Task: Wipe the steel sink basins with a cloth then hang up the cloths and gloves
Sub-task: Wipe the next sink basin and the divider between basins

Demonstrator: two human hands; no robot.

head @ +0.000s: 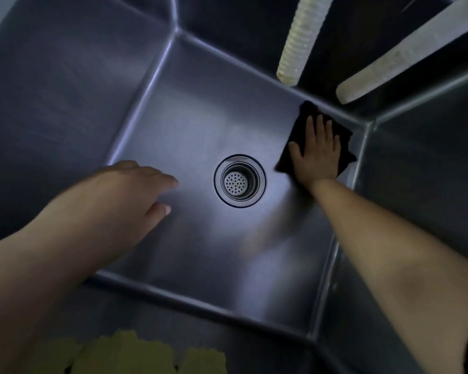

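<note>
**While the cloth works the far corner, the wiping step is under way**

From the head view, the wiping of the steel sink basin (173,109) looks to be in hand — hanging things up has not begun. The right hand (318,155) lies flat, fingers straight and spread, pressing a dark cloth (335,130) onto the basin floor near the far right corner, just beside the drain strainer (239,180). This grip pinches nothing; it only bears down on the cloth. The right forearm reaches in from the lower right, stretched long.

The left hand (135,190) hovers over the left part of the floor, fingers loosely extended, holding nothing — whether it touches the steel I cannot tell.

Next, I judge, the cloth wants sweeping along the walls and round the drain, with steady pressure kept. Something yellow (146,354), perhaps the gloves, sits blurred at the near edge. Two pale hoses (300,41) hang above the far wall.
</note>
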